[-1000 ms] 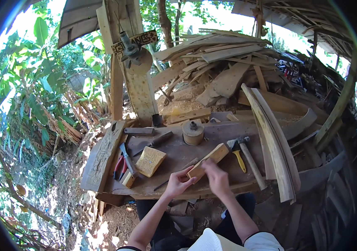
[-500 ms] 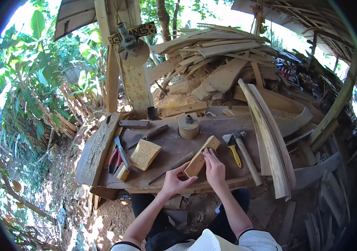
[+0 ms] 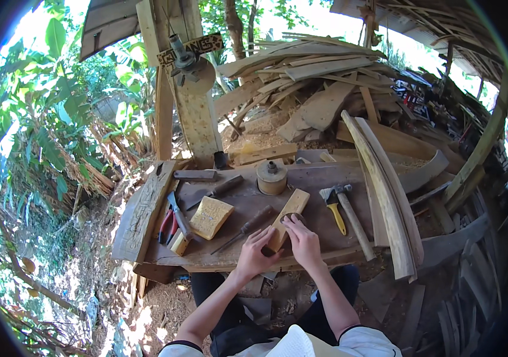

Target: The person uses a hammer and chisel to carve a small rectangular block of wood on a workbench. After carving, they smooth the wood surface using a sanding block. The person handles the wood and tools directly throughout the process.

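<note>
A long pale wooden block [image 3: 294, 205] lies slanting near the front edge of the workbench [image 3: 319, 178], its broad face up. My left hand [image 3: 257, 254] is closed round its near end, thumb on one side and fingers on the other. With bent fingertips, my right hand [image 3: 302, 241] presses a small dark piece [image 3: 292, 218] against the block's face; the fingers mostly cover it, so its kind is unclear. Just left of the block rests a thin-shafted tool [image 3: 258, 220] with a wooden handle. Right of it lie a yellow-handled paintbrush [image 3: 336, 217] and a hammer [image 3: 356, 225].
Leftward on the bench are red-handled pliers [image 3: 169, 223], a rough yellowish block [image 3: 211, 217] and a dark-handled tool [image 3: 221, 189]. A round tin [image 3: 272, 178] stands behind the block. Long curved planks [image 3: 385, 196] lean at the right. A lumber pile [image 3: 319, 77] rises beyond.
The wooden block has rolled from tilted to face up and shifted slightly. My left hand has moved up along its side; the right fingers have shifted the dark piece nearer over the face.
</note>
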The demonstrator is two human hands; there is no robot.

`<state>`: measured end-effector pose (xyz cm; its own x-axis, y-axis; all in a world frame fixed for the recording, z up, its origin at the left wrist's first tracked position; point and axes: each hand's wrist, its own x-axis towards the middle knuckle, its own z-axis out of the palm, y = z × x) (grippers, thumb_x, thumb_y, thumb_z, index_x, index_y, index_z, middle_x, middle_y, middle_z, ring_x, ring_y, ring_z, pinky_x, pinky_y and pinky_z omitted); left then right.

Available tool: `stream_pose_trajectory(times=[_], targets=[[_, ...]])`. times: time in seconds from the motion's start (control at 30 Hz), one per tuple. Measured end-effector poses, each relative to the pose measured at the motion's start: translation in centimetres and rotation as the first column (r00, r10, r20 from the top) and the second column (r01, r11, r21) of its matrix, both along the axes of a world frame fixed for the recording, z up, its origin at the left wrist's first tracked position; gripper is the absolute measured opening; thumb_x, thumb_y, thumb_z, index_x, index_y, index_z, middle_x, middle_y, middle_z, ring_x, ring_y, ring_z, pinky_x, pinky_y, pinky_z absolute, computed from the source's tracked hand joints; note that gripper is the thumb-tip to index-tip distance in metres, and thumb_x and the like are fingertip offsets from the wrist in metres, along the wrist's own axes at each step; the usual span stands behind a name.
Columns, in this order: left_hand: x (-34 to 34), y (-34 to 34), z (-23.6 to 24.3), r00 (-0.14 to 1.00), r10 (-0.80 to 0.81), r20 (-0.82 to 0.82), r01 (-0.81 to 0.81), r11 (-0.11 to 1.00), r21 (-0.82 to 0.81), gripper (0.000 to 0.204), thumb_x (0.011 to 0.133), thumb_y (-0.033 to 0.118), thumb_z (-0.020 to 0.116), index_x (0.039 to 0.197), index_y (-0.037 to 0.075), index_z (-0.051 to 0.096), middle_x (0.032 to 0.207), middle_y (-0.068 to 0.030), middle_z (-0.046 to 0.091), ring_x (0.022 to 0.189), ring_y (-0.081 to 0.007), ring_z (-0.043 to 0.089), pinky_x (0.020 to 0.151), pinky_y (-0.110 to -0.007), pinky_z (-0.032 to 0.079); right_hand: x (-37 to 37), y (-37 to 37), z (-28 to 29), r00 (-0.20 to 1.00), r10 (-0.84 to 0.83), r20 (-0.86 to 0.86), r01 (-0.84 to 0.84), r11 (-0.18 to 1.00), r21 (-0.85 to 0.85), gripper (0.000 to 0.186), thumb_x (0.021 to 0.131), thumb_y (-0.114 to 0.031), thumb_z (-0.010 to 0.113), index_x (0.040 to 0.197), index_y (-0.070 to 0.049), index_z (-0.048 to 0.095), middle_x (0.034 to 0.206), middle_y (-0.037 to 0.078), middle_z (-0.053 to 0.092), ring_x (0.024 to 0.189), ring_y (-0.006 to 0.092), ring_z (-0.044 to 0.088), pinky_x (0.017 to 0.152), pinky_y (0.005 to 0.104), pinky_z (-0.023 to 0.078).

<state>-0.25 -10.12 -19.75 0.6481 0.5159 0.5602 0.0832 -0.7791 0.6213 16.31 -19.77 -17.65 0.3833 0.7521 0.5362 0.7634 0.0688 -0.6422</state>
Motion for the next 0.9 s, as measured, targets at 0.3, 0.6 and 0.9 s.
stream_pose_trajectory(times=[0.3, 0.6, 0.9], targets=[[-1.4, 2.0, -0.9, 0.998, -0.067, -0.005, 0.066, 0.997, -0.045, 0.056, 0.085, 0.031, 0.078, 0.126, -0.005, 0.069, 0.126, -0.0231, 0.070, 0.126, -0.0399, 0.064, 0.114, -0.045, 0.045, -1.5, -0.9, 1.6, 0.988, 0.110, 0.108, -0.122, 0.987, 0.103, 0.023, 0.101, -0.011, 0.061, 0.120, -0.002, 0.072, 0.121, 0.015, 0.073, 0.122, 0.0363, 0.066, 0.107, 0.0471, 0.051], [-1.3, 0.7, 0.1, 0.996, 0.018, -0.083, -0.030, 0.989, -0.142, 0.061, 0.081, 0.023, 0.084, 0.132, -0.003, 0.065, 0.130, -0.0235, 0.068, 0.126, -0.0392, 0.063, 0.110, -0.044, 0.048, -1.9, 1.1, 1.0, 0.991, 0.092, 0.094, -0.102, 0.989, 0.106, 0.023, 0.100, -0.009, 0.061, 0.118, -0.001, 0.072, 0.122, 0.017, 0.072, 0.122, 0.0356, 0.065, 0.107, 0.0468, 0.051], [-0.4, 0.8, 0.1, 0.998, 0.059, -0.037, -0.065, 0.977, -0.202, 0.053, 0.078, 0.021, 0.085, 0.123, -0.001, 0.070, 0.111, -0.0239, 0.074, 0.104, -0.0385, 0.073, 0.090, -0.043, 0.058, -1.3, 0.1, 2.1, 0.983, 0.088, 0.159, -0.090, 0.996, 0.004, 0.022, 0.097, -0.008, 0.061, 0.117, -0.003, 0.071, 0.120, 0.020, 0.071, 0.116, 0.0399, 0.066, 0.097, 0.0443, 0.055]])
